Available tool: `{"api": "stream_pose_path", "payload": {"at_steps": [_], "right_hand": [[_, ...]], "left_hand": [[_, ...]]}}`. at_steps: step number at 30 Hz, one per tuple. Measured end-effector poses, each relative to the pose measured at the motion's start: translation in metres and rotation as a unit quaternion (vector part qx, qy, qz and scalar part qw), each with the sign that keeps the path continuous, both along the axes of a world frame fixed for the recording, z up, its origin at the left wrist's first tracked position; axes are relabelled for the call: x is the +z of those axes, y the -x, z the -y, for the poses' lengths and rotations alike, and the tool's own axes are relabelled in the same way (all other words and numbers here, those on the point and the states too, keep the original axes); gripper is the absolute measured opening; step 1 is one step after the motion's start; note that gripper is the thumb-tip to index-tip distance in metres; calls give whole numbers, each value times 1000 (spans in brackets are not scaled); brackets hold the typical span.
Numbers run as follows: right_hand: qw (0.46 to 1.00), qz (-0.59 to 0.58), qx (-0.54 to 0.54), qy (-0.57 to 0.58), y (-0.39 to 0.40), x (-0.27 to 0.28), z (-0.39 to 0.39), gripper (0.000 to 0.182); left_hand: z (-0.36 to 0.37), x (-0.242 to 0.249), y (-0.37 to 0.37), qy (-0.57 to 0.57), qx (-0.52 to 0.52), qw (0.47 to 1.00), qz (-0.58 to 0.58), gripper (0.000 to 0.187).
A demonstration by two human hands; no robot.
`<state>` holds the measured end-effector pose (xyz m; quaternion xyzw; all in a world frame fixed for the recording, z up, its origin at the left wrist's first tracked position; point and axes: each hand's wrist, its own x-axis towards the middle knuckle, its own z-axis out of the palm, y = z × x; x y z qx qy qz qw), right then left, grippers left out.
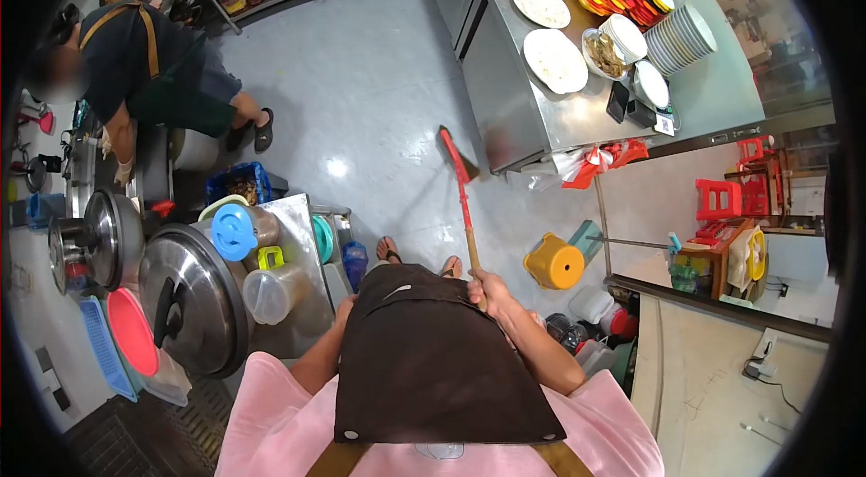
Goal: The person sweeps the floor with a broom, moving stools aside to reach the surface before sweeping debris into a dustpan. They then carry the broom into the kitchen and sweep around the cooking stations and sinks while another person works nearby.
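My right hand (488,291) is closed around the wooden end of a long-handled broom (464,206). The broom slants forward and down from my hand, its red part and dark lower end at the grey floor ahead of my feet. Beside my brown apron (442,369), my left hand (345,309) hangs low next to the metal table (302,238); its fingers are mostly hidden. A yellow stool (554,261) stands on the floor to the right of the broom.
On the right, a steel counter (577,120) carries plates and stacked dishes. Big lidded pots (194,296) and plastic jugs (271,294) crowd the left. A blue crate (239,184) sits nearby. Another person (149,62) bends over a work surface at upper left.
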<state>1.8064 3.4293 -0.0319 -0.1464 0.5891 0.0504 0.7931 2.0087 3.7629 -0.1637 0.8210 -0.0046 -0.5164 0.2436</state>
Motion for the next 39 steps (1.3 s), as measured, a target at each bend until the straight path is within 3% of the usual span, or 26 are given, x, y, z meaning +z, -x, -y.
{"api": "stream_pose_path", "payload": {"at_steps": [2, 7, 10, 13, 16, 20, 23, 26, 29, 33, 36, 39], "right_hand": [[999, 12, -28, -37, 29, 27, 2, 30], [975, -102, 154, 120, 92, 80, -5, 22], [954, -112, 213, 180, 121, 50, 6, 26], [966, -100, 200, 129, 128, -35, 33, 25], [986, -51, 142, 77, 101, -31, 17, 23], [995, -30, 86, 26, 119, 28, 23, 27], [954, -94, 227, 173, 103, 18, 15, 29], [911, -109, 281, 282, 87, -41, 17, 28], [986, -77, 106, 98, 63, -36, 24, 25], [997, 17, -46, -65, 75, 10, 40, 24], [999, -11, 50, 2, 110, 49, 36, 26], [982, -55, 151, 99, 124, 54, 34, 28]], "left_hand": [[1, -1, 3, -21, 6, 1000, 2, 51], [11, 8, 4, -7, 6, 1000, 3, 50], [2, -29, 4, 21, -14, 1000, 4, 50], [7, -35, 6, 22, -54, 998, -1, 51], [15, -15, 13, 39, -42, 998, 25, 53], [16, -18, 24, 47, -6, 999, 8, 54], [22, 1, 32, -16, -40, 998, 42, 54], [27, 11, 39, -8, -38, 998, 47, 53], [35, 30, 43, -13, -17, 999, 31, 53], [34, 28, 48, -21, -8, 999, 49, 52], [25, 6, 49, -10, 8, 999, 46, 51], [23, 0, 50, 2, -27, 998, 57, 50]]}}
